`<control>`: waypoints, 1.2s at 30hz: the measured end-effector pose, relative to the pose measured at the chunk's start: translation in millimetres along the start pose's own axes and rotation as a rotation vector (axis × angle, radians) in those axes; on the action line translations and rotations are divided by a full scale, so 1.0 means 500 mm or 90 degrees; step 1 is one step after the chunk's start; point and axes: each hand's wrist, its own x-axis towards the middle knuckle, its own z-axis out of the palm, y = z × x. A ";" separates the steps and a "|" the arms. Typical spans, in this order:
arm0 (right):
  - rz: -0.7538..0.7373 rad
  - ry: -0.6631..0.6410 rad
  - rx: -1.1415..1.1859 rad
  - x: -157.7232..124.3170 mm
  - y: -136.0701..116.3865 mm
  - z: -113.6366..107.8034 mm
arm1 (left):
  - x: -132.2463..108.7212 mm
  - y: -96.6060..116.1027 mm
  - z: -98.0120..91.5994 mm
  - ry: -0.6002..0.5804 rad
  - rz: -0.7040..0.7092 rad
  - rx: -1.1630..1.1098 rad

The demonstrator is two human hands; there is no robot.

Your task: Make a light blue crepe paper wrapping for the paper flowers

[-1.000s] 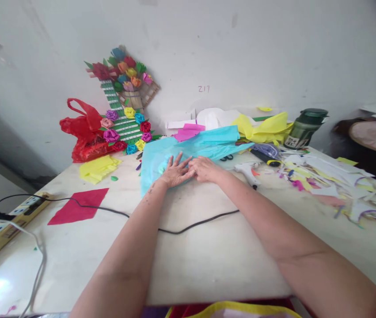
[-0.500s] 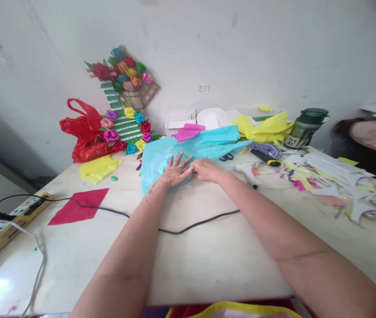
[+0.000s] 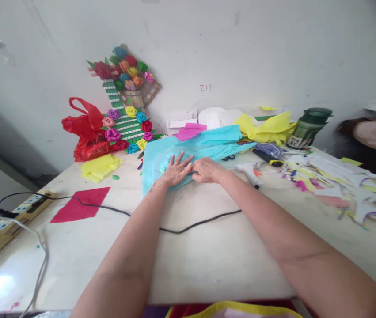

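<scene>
A sheet of light blue crepe paper (image 3: 154, 154) lies spread on the table, its far right part folded into strips. Flat on it, with fingers spread, rests my left hand (image 3: 177, 171). Beside it my right hand (image 3: 206, 170) is closed, fingertips pinched at the paper's near edge, close to my left thumb. A small crumpled light blue piece (image 3: 164, 166) shows just left of my left fingers. Right of my right hand lies a white glue gun (image 3: 250, 171), and the handles of dark scissors (image 3: 229, 157) poke out under the paper.
A decorated stand with paper flowers (image 3: 126, 119) leans on the wall, a red plastic bag (image 3: 88, 132) beside it. A black cord (image 3: 188, 229) crosses the table from a power strip (image 3: 18, 221). Paper scraps (image 3: 327, 176) and a green bottle (image 3: 309, 128) are on the right.
Both hands stay at nearly the same place on the blue paper. The view has shifted very slightly; nothing else has visibly moved.
</scene>
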 end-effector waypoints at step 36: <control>0.065 0.037 0.074 0.018 -0.029 0.053 | -0.140 -0.096 -0.015 0.123 -0.220 0.066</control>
